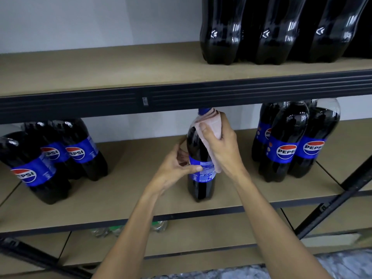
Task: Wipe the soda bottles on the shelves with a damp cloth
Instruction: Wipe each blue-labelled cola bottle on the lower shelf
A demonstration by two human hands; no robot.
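soda bottle (201, 186) stands upright near the front edge of the middle shelf (120, 196), at the centre of the frame. a left group of pepsi bottles (50, 158) stands well apart from it at the left of the frame, and a right group of pepsi bottles (291, 141) stands apart at the right. the dark rail (80, 101) of the upper shelf (100, 71) crosses the frame just above the bottle's blue cap (203, 111) and hides the cap's top. at the upper right, large dark bottles (271, 31) stand side by side on the upper shelf. a black diagonal brace (332, 202) crosses the lower right. the left hand (177, 168) holds the soda bottle from its left side, fingers curled round it and the thumb lying across the blue label. the right hand (219, 146) grips a pink cloth (211, 122), thumb on top, and presses it on the bottle's shoulder and right side; the cloth reaches from the neck down to the label.
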